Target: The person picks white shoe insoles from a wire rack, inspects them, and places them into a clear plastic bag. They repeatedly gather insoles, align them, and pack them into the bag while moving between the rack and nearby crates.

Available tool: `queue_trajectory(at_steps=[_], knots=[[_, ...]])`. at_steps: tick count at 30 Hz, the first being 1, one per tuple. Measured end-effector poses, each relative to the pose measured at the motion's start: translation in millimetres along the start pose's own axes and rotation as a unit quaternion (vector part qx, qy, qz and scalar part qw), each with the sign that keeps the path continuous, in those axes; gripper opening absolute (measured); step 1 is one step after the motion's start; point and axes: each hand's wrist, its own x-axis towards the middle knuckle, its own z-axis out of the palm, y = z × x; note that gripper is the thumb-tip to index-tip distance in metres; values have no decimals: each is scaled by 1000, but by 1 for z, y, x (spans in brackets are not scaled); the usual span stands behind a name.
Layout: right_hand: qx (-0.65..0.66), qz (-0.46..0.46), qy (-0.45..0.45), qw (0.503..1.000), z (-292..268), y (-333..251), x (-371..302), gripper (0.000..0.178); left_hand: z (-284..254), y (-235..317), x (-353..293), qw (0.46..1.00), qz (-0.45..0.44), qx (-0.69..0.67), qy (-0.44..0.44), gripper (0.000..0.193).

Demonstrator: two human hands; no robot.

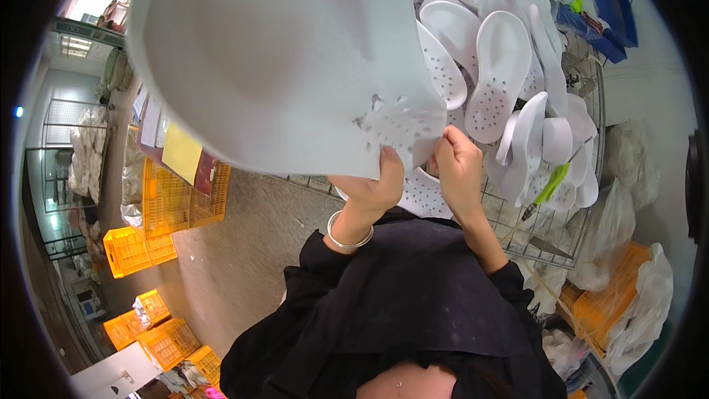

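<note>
Wire rack at right bears piled insoles. Left hand and right hand hold a raised insole left of them, fingers closed on its perforated near end. Apparent step: holding; next move requires steady grip.

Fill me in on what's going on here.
A person holds up a white insole close to the camera, gripping its perforated end with both bare hands. The left hand has its thumb near the holes; the right hand pinches the corner beside it. Beyond, a heap of similar insoles lies on a wire rack, with a green-handled tool at the heap's near right side.
</note>
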Motion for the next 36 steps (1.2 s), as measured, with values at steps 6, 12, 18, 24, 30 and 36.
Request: queue_trajectory(at_steps=[6,12,18,24,30,36], knots=[[255,65,-25,964,15,-1,10,12,17,-11,-2,996,72,-8,48,45],[373,120,27,920,16,2,13,20,22,-11,-3,998,22,13,63,32],[336,118,-25,934,18,5,16,16,20,-6,-1,994,84,76,6,24],[395,84,10,915,18,7,14,15,20,-11,-6,990,103,100,8,30],[423,130,7,897,19,16,14,14,25,-12,-7,999,44,20,12,41],[423,104,-71,897,9,20,13,16,27,-7,7,998,0,-21,63,34]])
